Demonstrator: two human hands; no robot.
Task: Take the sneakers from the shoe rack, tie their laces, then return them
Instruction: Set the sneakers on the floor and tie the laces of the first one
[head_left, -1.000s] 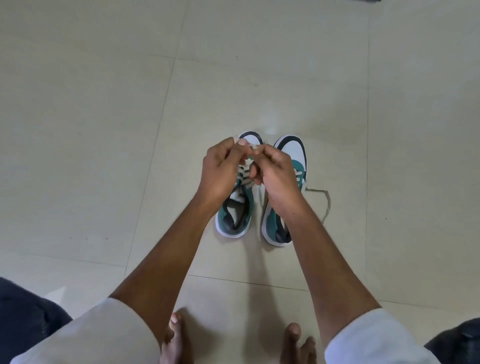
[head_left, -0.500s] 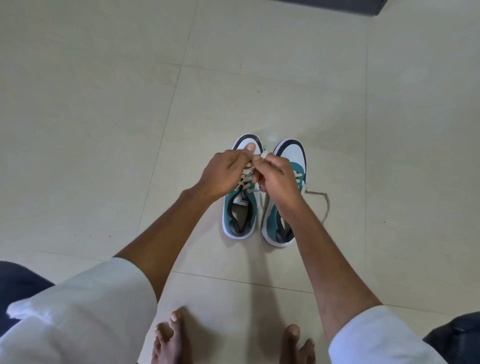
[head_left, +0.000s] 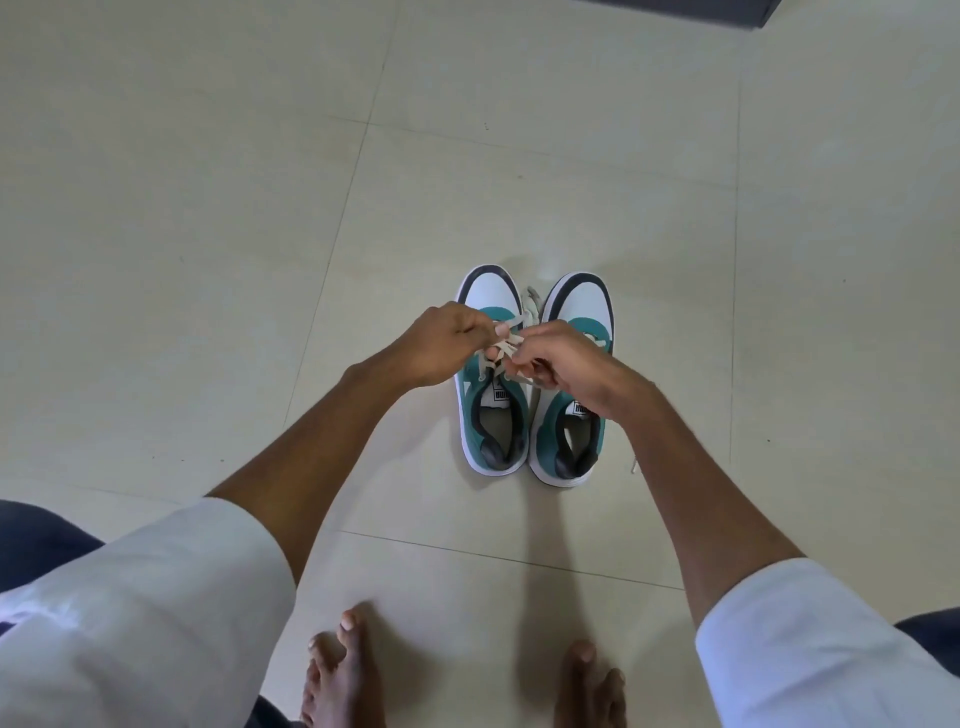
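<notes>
- Where pale cream floor tiles spread across the whole view, crossed by thin grout lines; dark strip of something at the top right corner.
- Standing side by side on the tile, toes away: left sneaker and right sneaker, teal and white, dark heels, both empty inside.
- Pinched over the left sneaker: left hand and right hand, each closed on the cream laces.
- Trailing loose on the floor right of the right sneaker: a lace end.
- Bare feet at the bottom edge.
</notes>
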